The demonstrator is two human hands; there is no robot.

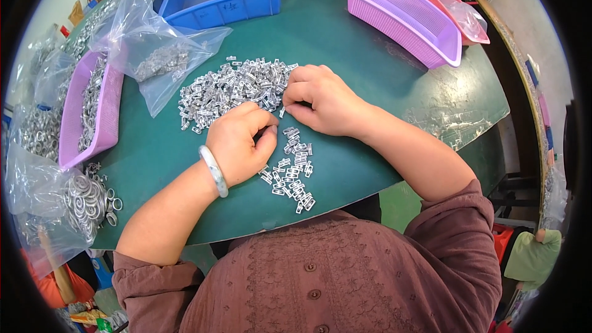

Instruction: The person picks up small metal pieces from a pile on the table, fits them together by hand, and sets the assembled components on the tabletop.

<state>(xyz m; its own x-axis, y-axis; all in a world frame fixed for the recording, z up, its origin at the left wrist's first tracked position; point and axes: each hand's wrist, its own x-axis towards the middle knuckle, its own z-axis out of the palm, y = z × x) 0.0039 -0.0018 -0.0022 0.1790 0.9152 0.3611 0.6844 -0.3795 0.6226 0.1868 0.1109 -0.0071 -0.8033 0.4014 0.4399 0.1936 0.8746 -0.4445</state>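
A heaped pile of small silver rectangular metal buckle-like pieces [231,89] lies on the green tabletop in front of me. My right hand [324,102] is at the pile's right edge, fingers curled and pinched, with one small metal piece [282,112] showing at the fingertips. Close to the pile's near edge is my left hand [237,142], its thumb and forefinger pressed together. Whatever the left fingers may hold is hidden. Nearer to me, a smaller scatter of the same pieces [299,169] is spread between my forearms.
A blue bin [225,9] stands at the back, beside a clear plastic bag [163,55] of metal parts. At left is a purple basket [108,111] near silver rings [86,203]. Another purple basket [401,24] sits back right, against a pink one [444,0]. Other people are nearby.
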